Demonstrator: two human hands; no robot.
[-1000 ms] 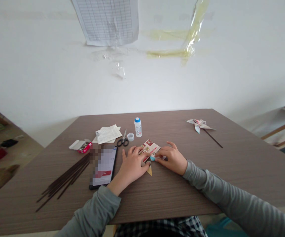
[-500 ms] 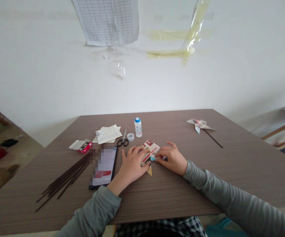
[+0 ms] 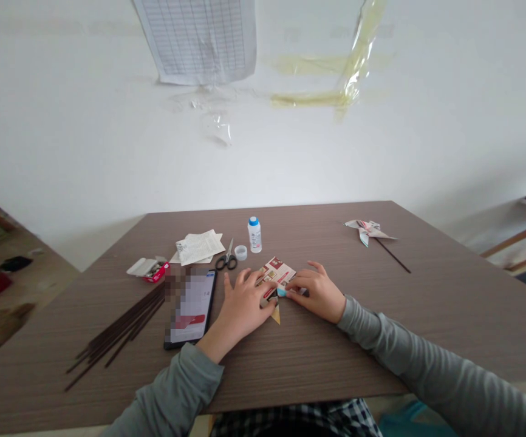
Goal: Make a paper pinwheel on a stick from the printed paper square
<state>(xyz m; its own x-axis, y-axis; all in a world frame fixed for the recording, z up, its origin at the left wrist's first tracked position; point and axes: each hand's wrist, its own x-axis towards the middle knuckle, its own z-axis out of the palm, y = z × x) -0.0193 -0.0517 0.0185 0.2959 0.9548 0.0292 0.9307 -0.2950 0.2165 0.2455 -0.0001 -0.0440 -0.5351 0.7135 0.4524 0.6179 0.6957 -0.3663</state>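
A small printed paper (image 3: 277,269), folded with pointed corners, lies on the table between my two hands. My left hand (image 3: 245,301) rests on its left side with fingers spread, covering part of it. At its right edge my right hand (image 3: 316,292) pinches the paper near a light blue corner, thumb and index finger together. A tan point of the paper sticks out below my left thumb. Beyond the paper stand a white bottle (image 3: 254,235) with a blue top and a small clear cap (image 3: 240,252). Scissors (image 3: 226,261) with black handles lie beside the cap.
On the left are a phone (image 3: 192,309), thin dark sticks (image 3: 121,325), an opened red-and-white box (image 3: 153,269) of small items and stacked printed papers (image 3: 199,247). A paper pinwheel (image 3: 368,230) on a stick lies at the back right. A white wall (image 3: 317,164) borders the table's far edge.
The fingers of my left hand have shifted slightly over the paper, the index finger now reaching further toward my right hand. My right hand stays nearly in place.
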